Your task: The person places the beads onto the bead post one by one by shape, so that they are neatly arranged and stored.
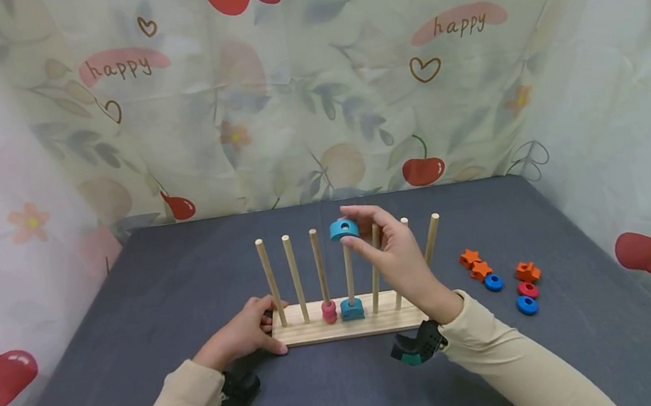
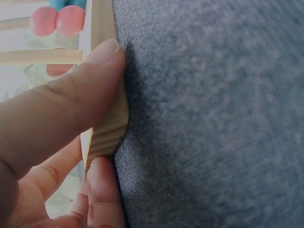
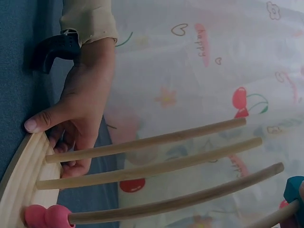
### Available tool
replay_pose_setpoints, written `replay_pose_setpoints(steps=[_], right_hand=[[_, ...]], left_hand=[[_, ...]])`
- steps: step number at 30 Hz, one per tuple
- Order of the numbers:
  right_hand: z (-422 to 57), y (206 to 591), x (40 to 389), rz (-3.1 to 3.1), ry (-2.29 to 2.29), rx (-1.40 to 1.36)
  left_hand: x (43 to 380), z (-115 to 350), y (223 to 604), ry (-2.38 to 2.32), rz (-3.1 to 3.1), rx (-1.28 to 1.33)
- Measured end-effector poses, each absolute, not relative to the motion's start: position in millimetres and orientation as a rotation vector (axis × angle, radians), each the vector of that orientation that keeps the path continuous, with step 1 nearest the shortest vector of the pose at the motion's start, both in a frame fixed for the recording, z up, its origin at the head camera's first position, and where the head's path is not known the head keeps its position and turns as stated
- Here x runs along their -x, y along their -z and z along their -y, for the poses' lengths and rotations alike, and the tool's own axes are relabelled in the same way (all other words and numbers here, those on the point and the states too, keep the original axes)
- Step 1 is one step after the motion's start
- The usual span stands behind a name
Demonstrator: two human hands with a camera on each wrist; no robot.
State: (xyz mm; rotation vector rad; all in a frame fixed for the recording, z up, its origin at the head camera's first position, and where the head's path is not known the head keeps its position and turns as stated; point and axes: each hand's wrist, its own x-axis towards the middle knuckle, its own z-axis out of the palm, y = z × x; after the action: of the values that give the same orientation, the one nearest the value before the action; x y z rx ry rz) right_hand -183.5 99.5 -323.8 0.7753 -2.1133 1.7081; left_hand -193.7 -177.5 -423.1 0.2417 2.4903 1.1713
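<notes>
A wooden peg board (image 1: 311,332) with a row of upright pegs stands in the middle of the table. My left hand (image 1: 248,329) grips its left end, thumb (image 2: 102,61) along the front edge and fingers round the end. Between thumb and fingers, my right hand (image 1: 401,258) pinches a teal block with a hole (image 1: 342,229) at the top of the fourth peg from the left. In the right wrist view that teal block (image 3: 293,189) shows at the right edge. Another teal block (image 1: 351,309) sits at the foot of the same peg, beside a pink double-ball bead (image 1: 329,311) on the third peg.
Right of the board lie loose pieces: orange stars (image 1: 481,270), a blue ring (image 1: 494,282), an orange piece (image 1: 528,271), a red ring (image 1: 528,290) and another blue ring (image 1: 527,305). A printed curtain (image 1: 288,99) surrounds the dark table (image 1: 198,259).
</notes>
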Motion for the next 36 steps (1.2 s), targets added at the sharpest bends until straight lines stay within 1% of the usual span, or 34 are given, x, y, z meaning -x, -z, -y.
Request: replay_pose_setpoints(steps=[12,27,36], right_hand=[[-96.6,343.9,181.7,2.146,-1.859,-0.681],[-100.1,393.3,176.8,2.353,-1.780,-0.547],[-100.4,415.0,176.4,2.427,-1.810,-0.488]], left_hand=[[191.2,177.7,421.3,-1.171,-2.486,-0.232],[192.2,177.4,425.6,-1.178,-2.501,-0.210],[192.7,177.6,423.1,-1.186,-2.496,-0.208]])
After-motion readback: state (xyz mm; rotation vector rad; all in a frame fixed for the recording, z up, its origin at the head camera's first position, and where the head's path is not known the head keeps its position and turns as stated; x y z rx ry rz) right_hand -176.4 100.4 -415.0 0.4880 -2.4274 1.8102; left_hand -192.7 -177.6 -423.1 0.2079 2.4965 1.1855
